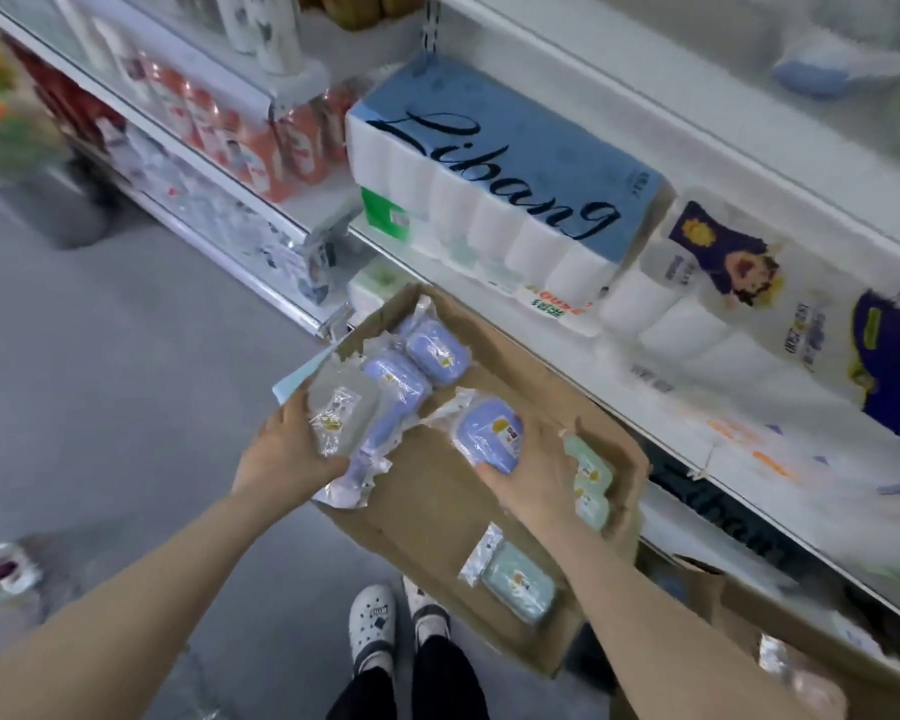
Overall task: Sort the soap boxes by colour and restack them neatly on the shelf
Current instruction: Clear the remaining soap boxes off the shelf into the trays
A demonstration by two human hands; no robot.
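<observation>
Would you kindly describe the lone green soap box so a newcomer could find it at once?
Find the open cardboard box in front of the toilet-roll shelf. At its end nearest the person's feet lies a pale green soap box in clear wrap. It lies alone, untouched, while the other green ones crowd against the right hand.

Soap boxes (489, 433) in glossy crinkled film; matt cardboard carton (427, 511).

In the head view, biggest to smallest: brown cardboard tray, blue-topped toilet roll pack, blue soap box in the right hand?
1. Brown cardboard tray, though it is nearer.
2. Blue-topped toilet roll pack.
3. Blue soap box, held by the right hand.
</observation>
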